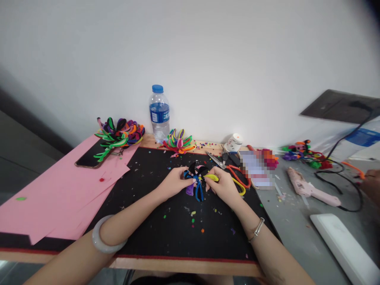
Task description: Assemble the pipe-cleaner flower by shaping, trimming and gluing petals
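Between my hands, just above the black mat point(166, 233), is a pipe-cleaner flower point(199, 189) with blue, black, purple, pink and yellow loops. My left hand point(177, 183) pinches its left side near the blue and black loops. On the other side, the fingers of my right hand point(223, 184) are closed on the flower beside a yellow loop point(211, 177). The fingertips partly hide the flower's centre. Right behind my right hand lie orange-handled scissors point(239, 176), and a yellow handle point(241, 187) shows past the knuckles.
Pink paper point(74, 198) carries a phone point(89, 155) and a pipe-cleaner bunch point(121, 132) at left. Behind stand a water bottle point(159, 116), another pipe-cleaner flower point(179, 141) and a paper cup point(233, 143). Rightward are a glue gun point(311, 190), a white case point(344, 247) and another person's hand point(371, 184).
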The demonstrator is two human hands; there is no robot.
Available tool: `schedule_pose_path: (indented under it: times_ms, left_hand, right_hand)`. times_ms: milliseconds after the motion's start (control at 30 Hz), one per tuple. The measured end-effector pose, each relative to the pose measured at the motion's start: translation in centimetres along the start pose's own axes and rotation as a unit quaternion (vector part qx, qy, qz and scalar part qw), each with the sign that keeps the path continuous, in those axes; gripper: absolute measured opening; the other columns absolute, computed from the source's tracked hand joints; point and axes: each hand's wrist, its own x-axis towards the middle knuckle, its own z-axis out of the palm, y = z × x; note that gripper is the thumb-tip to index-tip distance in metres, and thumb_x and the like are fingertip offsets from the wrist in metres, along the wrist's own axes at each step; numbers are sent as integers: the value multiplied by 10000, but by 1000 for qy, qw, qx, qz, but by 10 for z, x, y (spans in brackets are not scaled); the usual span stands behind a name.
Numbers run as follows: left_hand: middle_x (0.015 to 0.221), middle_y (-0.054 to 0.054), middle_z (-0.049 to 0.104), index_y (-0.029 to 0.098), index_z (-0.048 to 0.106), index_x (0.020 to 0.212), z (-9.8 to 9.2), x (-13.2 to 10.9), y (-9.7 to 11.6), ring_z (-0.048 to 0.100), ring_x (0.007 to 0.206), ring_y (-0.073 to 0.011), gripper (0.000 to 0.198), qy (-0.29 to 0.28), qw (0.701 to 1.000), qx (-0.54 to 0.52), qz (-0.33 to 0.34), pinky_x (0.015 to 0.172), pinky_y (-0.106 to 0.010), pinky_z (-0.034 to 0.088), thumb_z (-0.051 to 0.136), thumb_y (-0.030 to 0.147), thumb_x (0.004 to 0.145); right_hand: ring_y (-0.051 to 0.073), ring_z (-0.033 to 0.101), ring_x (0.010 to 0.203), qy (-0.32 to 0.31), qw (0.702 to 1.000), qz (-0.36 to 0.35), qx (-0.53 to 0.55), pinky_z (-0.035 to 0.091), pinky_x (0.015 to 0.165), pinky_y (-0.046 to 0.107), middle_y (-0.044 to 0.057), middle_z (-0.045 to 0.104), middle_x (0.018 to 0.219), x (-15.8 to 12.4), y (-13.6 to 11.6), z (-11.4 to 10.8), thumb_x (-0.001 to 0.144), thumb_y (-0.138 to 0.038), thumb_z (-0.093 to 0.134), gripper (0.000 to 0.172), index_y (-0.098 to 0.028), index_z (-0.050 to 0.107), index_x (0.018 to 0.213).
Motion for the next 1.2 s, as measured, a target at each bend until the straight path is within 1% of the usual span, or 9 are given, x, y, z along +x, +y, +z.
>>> schedule_pose_path:
  times_ms: [333,733,1200]
  left_hand:
    - [682,-18,649,122,594,740,-1,0,0,605,661,-163,177,-6,1000,-8,-5,686,-297,468,673,244,638]
    - [681,-14,636,122,589,765,-1,-2,1,593,656,-155,163,-12,1000,-4,-5,674,-284,457,658,215,649]
    - [683,-11,635,114,593,785,-1,-1,3,589,658,-149,169,-18,1000,7,2,677,-274,450,649,206,655]
  right_hand:
    - [85,474,388,3,1000,-8,-20,349,428,194,-49,584,500,0,1,0,758,-210,494,114,-204,438,660]
    - [103,537,457,9,998,-31,-47,402,533,213,-52,586,485,-1,0,0,758,-193,493,139,-206,434,632]
    - [94,553,467,-2,999,-27,-47,406,544,196,-64,577,484,0,2,1,768,-179,483,139,-204,414,650]
